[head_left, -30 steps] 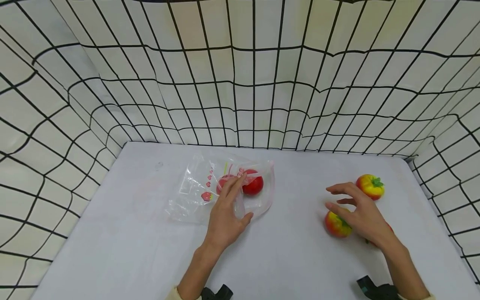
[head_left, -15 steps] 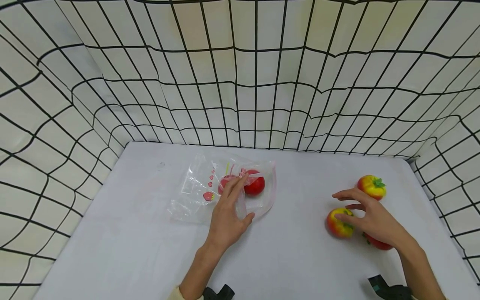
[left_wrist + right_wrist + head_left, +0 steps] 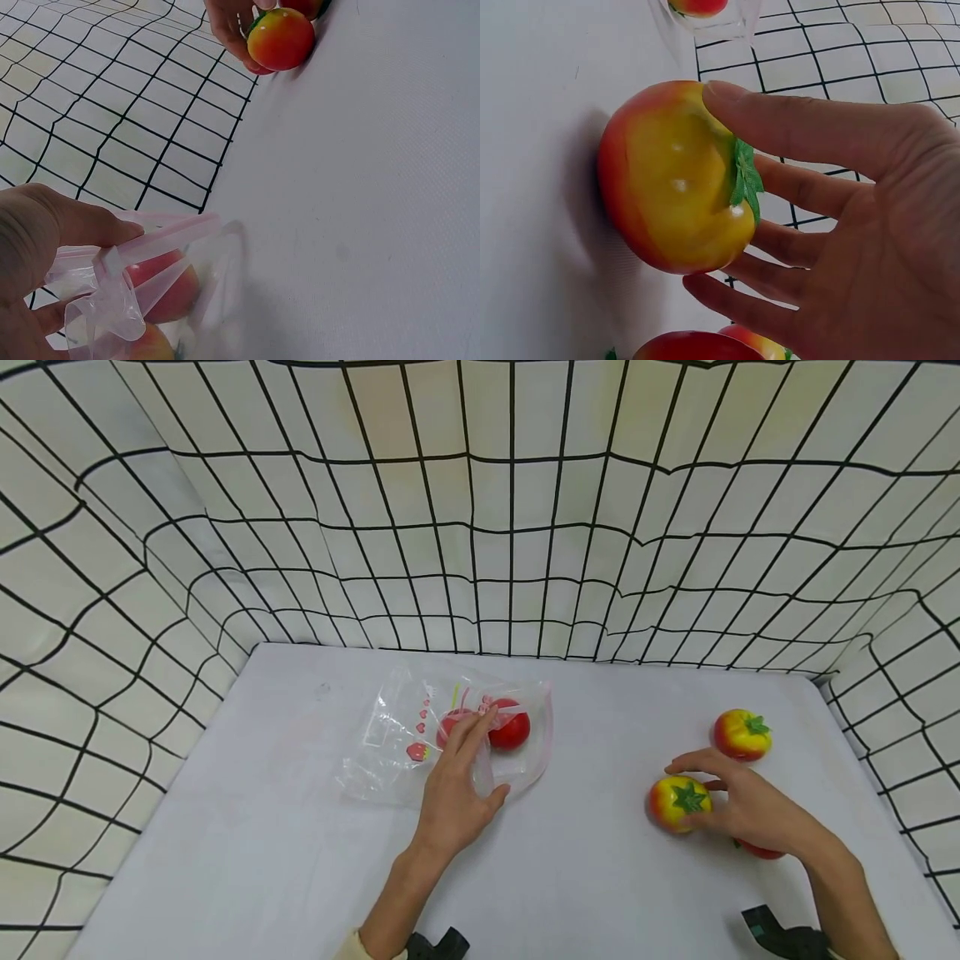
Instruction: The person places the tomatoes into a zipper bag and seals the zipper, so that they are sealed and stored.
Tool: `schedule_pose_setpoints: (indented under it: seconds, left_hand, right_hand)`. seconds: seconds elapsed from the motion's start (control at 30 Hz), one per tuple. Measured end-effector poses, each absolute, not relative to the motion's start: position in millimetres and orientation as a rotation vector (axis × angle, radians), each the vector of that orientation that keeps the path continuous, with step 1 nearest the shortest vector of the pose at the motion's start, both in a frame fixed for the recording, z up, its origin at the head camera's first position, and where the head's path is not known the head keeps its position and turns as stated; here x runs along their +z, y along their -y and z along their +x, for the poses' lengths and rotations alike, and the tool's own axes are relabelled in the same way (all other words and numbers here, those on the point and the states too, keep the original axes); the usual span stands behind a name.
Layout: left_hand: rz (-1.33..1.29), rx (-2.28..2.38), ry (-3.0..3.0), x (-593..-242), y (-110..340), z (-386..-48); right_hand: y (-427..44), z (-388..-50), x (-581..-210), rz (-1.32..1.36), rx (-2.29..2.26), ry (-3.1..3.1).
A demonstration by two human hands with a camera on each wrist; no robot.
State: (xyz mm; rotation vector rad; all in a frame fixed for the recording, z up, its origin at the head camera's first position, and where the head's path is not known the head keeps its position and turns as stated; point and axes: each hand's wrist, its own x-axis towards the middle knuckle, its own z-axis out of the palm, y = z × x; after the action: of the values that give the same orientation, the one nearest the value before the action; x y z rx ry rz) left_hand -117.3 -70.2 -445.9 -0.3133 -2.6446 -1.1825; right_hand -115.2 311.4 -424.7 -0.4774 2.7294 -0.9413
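Note:
A clear zip bag [image 3: 382, 752] with pink trim and a strawberry print lies flat on the white tabletop. Inside it are two red tomatoes [image 3: 512, 732]. My left hand [image 3: 452, 802] holds the bag at its mouth; in the left wrist view the thumb lies along the pink zip strip [image 3: 169, 236]. My right hand [image 3: 753, 810] has its thumb and fingers around a yellow-red tomato [image 3: 663, 803] with a green calyx. The right wrist view shows the thumb tip on this tomato [image 3: 667, 180] and the other fingers behind and below it.
Another yellow-red tomato [image 3: 738, 735] sits just beyond my right hand. A red one [image 3: 763, 850] is partly hidden under that hand. Black wire mesh [image 3: 510, 556] rises along the back and both sides of the white table [image 3: 285, 860].
My right hand has shifted and come down, so its fingers now go around the near tomato, which has turned slightly with more calyx showing. The left hand and bag have stayed in place.

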Motion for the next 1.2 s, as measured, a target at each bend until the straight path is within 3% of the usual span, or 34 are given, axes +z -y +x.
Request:
schedule_pose_setpoints:
  seconds: [1.2]
  left_hand:
    - [-0.323, -1.178, 2.628, -448.9, 69.9, -116.8]
  right_hand:
    - [-291.2, -124.6, -434.6, -0.342, -0.998, -2.824]
